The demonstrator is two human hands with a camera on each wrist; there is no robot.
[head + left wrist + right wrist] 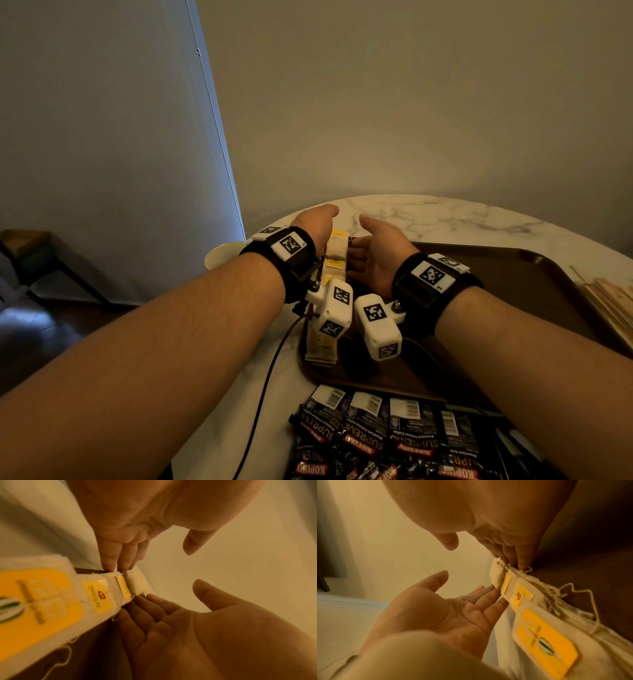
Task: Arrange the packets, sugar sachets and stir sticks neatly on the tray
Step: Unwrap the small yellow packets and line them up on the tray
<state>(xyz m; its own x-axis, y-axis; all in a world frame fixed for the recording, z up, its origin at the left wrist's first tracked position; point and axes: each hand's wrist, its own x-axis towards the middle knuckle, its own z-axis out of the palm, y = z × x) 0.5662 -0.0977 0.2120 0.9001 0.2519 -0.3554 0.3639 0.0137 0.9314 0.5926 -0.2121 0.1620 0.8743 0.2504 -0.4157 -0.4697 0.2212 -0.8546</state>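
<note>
A row of tea bags with yellow tags [334, 260] runs along the left side of the dark brown tray [496, 274]. My left hand [320, 222] stands at the row's left, its straight fingers [118, 561] touching the far end of the tea bags [102, 596]. My right hand [370, 246] faces it from the right, palm inward, with its fingertips [513, 557] against the same end of the tea bags [522, 595]. Neither hand grips anything. Black coffee packets [394, 435] lie in a loose pile on the table in front of the tray. Wooden stir sticks [609, 301] lie beyond the tray's right edge.
The tray sits on a round white marble table [445, 216] against a wall. A pale cup or dish [222, 257] stands at the table's left edge. A dark cable [267, 377] trails from my left wrist across the table. Most of the tray's right part is bare.
</note>
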